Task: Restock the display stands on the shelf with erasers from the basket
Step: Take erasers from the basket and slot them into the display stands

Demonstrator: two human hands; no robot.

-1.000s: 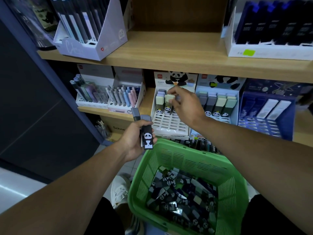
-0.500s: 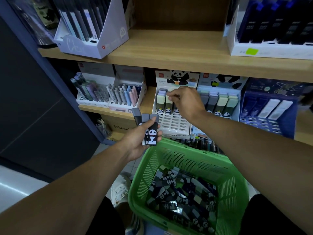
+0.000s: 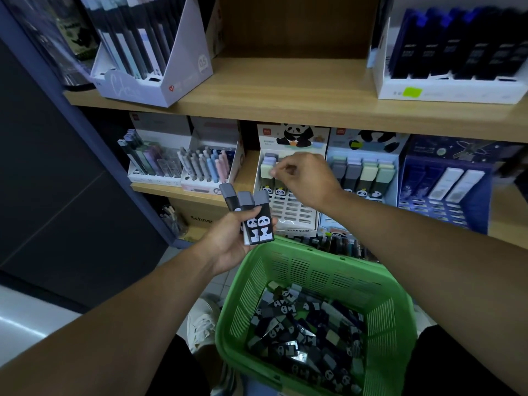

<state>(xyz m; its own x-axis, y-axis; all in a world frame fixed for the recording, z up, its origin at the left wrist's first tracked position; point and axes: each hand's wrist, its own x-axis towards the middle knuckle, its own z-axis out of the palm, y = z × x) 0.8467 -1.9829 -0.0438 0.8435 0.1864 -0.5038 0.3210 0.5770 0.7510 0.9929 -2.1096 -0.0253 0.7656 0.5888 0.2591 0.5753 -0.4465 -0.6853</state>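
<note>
Erasers (image 3: 308, 332) lie loose in your green slotted plastic basket (image 3: 380, 324), nearest you. Above its rim, your left hand (image 3: 228, 244) grips three upright grey-capped panda erasers (image 3: 251, 218), long axes vertical. Farther up-right, your right hand (image 3: 307, 178), fingers pinched at the cardboard panda display stand (image 3: 291, 212), seats one in a slot.

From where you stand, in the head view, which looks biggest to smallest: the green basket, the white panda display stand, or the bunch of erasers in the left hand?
1. Green basket, though it is nearest the camera.
2. White panda display stand.
3. Bunch of erasers in the left hand.
</note>
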